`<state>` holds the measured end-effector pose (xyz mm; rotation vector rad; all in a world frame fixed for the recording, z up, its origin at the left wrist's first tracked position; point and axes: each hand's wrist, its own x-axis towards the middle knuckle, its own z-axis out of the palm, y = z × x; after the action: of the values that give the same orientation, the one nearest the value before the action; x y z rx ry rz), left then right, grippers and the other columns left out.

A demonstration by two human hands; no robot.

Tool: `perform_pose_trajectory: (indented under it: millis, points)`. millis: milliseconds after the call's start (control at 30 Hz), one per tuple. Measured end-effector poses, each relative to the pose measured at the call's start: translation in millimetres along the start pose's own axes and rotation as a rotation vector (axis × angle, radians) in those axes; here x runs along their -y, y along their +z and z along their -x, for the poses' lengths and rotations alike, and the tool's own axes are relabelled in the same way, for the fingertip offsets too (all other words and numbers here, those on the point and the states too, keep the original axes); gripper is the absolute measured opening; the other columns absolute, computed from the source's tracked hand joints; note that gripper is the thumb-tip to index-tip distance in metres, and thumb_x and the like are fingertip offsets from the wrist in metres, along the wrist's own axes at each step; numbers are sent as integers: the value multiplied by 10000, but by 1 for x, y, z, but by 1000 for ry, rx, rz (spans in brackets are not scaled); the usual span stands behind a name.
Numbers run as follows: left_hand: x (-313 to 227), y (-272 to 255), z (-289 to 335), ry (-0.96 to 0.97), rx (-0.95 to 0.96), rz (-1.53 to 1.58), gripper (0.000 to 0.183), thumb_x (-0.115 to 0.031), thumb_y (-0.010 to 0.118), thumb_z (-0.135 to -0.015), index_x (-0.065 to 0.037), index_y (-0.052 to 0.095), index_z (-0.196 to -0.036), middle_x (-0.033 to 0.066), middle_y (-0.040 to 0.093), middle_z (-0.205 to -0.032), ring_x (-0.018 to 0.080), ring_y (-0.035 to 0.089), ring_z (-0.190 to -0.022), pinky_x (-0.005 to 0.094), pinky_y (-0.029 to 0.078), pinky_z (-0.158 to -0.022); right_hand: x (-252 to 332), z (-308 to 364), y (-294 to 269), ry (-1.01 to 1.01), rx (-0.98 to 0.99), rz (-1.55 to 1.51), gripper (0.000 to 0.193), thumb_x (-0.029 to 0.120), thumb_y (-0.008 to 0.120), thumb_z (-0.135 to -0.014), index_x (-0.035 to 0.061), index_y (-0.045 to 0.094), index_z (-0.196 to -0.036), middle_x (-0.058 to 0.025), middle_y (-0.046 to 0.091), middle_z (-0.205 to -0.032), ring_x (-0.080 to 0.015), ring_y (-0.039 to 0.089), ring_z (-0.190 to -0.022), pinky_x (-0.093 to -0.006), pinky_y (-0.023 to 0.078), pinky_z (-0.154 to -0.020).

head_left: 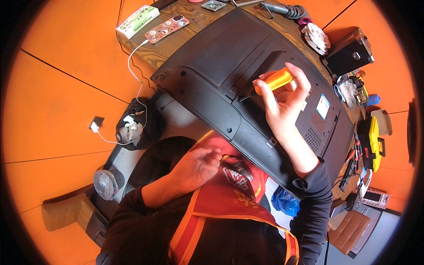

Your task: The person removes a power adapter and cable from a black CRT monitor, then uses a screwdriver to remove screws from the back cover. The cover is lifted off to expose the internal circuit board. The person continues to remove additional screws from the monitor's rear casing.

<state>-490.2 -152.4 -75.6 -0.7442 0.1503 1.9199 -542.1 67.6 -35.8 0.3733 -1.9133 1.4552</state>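
A large black flat-screen television (221,48) lies with its back upward on the wooden table. My right hand (286,106) grips the yellow-orange handle of a screwdriver (280,79) between thumb and fingers. Its thin shaft slants down and left, the tip at a recess in the back cover. From this view I cannot tell if the tip sits in a screw. My left hand (196,167) is closed, held in front of my red apron (212,194), just off the television's near edge. Its fingers are curled together, and what they hold, if anything, is hidden.
At the table's far left are a phone (167,30) on a white cable and a tissue box (138,21). A power tool (282,9), a black box (349,52) and a yellow toolbox (374,141) line the far and right sides. A black bag (132,126) hangs left.
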Motion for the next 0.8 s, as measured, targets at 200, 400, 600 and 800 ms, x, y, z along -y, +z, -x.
perform_pose_trajectory:
  millis: [200,400,600,800]
  points:
    - [-3,5,-1,1,-6,-4,127,-61,433,-871,25,510,-922,86,519,-829,129,494,-675,194,405,-564,9,-9,-6,-170,2,297,419,-18,700,-709,5,448,-1042,-176,568,-995,-209,616,-856,-289,527,-720]
    - [-2,14,-5,21,-50,-199,132,-124,395,-901,-35,493,-896,21,442,-721,103,415,-587,192,346,-515,12,-22,-16,78,93,-261,271,-63,631,-757,-27,498,-991,-168,579,-986,-244,601,-936,-332,499,-813]
    - [-42,54,-12,500,352,-888,266,-267,420,-932,-57,537,-818,-77,312,-548,38,282,-460,191,212,-427,16,-29,-24,167,280,-442,238,-28,527,-842,20,437,-1057,-205,565,-1068,-248,577,-1000,-337,471,-861]
    - [-65,105,-57,996,139,-2391,220,-235,584,-814,-62,619,-945,139,588,-674,285,596,-630,346,443,-575,35,-31,-18,-130,292,155,249,74,673,-741,7,543,-942,-148,608,-1019,-226,599,-933,-316,470,-798]
